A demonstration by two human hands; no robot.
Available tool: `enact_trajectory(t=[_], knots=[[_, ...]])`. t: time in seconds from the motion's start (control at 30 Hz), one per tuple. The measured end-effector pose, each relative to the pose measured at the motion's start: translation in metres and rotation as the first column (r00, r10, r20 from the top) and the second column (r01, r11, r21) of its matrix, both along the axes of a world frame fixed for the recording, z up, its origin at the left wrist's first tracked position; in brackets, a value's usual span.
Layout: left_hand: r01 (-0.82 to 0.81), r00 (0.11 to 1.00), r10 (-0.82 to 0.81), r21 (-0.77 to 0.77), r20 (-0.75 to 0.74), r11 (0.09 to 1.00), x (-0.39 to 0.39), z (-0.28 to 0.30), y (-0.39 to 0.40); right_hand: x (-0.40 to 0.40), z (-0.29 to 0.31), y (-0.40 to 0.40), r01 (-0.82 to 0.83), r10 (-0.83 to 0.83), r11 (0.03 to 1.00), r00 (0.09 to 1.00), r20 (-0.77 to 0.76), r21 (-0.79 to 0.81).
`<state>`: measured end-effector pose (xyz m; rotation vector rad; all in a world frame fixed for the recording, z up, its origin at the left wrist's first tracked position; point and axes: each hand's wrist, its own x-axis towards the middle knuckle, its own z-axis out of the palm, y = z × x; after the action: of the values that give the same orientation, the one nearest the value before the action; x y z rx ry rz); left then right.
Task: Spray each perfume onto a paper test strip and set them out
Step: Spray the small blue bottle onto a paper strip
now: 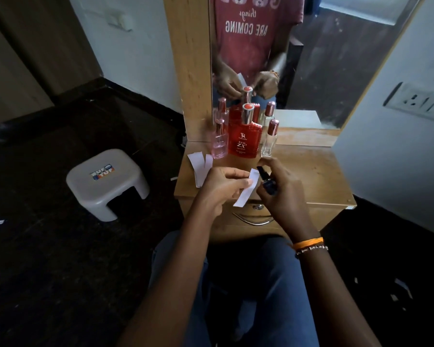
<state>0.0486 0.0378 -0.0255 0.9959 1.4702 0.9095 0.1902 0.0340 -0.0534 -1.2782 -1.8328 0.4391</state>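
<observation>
My left hand (221, 186) pinches a white paper strip (247, 189) and holds it upright over the front of the wooden dresser top (311, 176). My right hand (280, 189) grips a small dark blue spray bottle (267, 182), its black nozzle close to the strip's upper end. At the back of the top stand a pink bottle (219, 142), a red perfume bottle (244, 136) and a clear bottle (269, 139) with a rose cap. Two white strips (199, 166) lie at the left edge of the top.
A mirror (273, 58) rises behind the bottles and reflects them and my hands. A grey plastic stool (105, 182) stands on the dark floor to the left. The drawer handle (252, 219) sits below the dresser's front edge. Paper scraps lie on the floor.
</observation>
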Motion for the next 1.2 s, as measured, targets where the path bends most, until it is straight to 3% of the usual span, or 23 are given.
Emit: enact_trajectory(t=[0.2,0.47,0.73,1.0,1.2], knots=[[-0.028,0.999,0.028,-0.019,0.016,0.999,0.002,0.001,-0.001,-0.003,0.0,0.009,-0.007,0.008,1.0,0.996,0.089,-0.01],[-0.058,0.998,0.058,0.0,0.015,0.998,0.001,-0.005,0.004,-0.005,0.0,0.012,0.011,-0.008,0.999,0.996,0.089,-0.041],[-0.126,0.938,0.195,0.241,-0.287,0.962,0.012,-0.023,0.029,0.008,-0.004,0.007,0.152,-0.151,0.985,0.988,0.017,-0.079],[-0.101,0.819,0.261,0.321,-0.511,0.942,0.026,-0.037,0.046,0.015,-0.009,-0.001,0.125,-0.135,0.986,0.986,-0.096,-0.107],[-0.077,0.808,0.294,0.403,-0.51,0.912,0.027,-0.036,0.042,0.013,-0.01,-0.001,0.121,-0.137,0.986,0.98,-0.146,-0.116]])
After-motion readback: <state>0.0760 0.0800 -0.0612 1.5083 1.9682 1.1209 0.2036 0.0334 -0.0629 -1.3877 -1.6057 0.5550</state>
